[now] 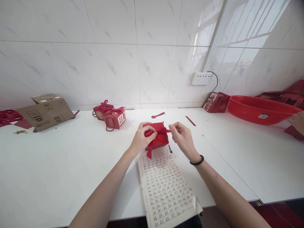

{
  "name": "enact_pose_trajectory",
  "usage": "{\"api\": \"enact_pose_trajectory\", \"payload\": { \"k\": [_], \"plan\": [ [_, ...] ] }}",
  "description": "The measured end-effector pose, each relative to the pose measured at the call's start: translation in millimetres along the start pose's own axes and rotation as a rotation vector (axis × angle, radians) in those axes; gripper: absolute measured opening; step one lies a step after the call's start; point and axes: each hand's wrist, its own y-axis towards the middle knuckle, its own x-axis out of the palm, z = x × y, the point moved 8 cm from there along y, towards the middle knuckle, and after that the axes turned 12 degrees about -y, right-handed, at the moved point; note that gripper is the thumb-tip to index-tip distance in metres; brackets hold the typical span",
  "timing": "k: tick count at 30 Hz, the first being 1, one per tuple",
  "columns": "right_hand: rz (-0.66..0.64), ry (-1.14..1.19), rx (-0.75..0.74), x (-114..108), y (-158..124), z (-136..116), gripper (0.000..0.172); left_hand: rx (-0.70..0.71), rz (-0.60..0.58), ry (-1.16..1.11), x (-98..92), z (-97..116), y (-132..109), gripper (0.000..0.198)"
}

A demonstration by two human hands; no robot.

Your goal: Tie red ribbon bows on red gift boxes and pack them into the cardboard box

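A person stands at a white counter with both bare arms reaching forward. The left hand (142, 139) is curled nearly closed over the near left corner of a small red box (159, 138), with its fingertips pinching a loop of dark red ribbon (162, 130). The right hand (181, 136) is just beside the box on its right, thumb and forefinger pinched on the ribbon's other end and the remaining fingers folded in. A black band (197, 162) circles that wrist.

The box sits between the two hands, touching the left one, a little nearer the left arm. The ribbon runs side to side across its lid, stretched from hand to hand, and one loose tail hangs down the front. The box looks like matte folded card and the ribbon like soft satin.

Under the box lies a sheet of gridded paper (166, 190) filled with handwriting, overhanging the counter's near edge. Further back on the left stand two finished red boxes (115, 118) with bows and handles, and beyond them a flattened brown carton (45, 114). Two thin red strips (190, 120) lie behind the hands. On the right sits a glossy red plastic basin (258, 110), below a wall socket (201, 78) on shiny white tiles.
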Motion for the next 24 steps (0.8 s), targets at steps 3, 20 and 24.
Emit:
{"api": "enact_pose_trajectory", "payload": {
  "k": [3,20,24],
  "plan": [
    [-0.066,-0.112,0.047,0,11,12,0.027,-0.004,-0.007,-0.008,0.7,0,-1,0.005],
    [-0.240,0.036,0.062,15,9,11,0.025,0.028,-0.025,-0.032,2.6,-1,-2,0.007],
    [-0.251,0.043,0.064,17,9,10,0.027,0.024,-0.030,-0.035,2.8,-2,-2,0.006]
  ]
}}
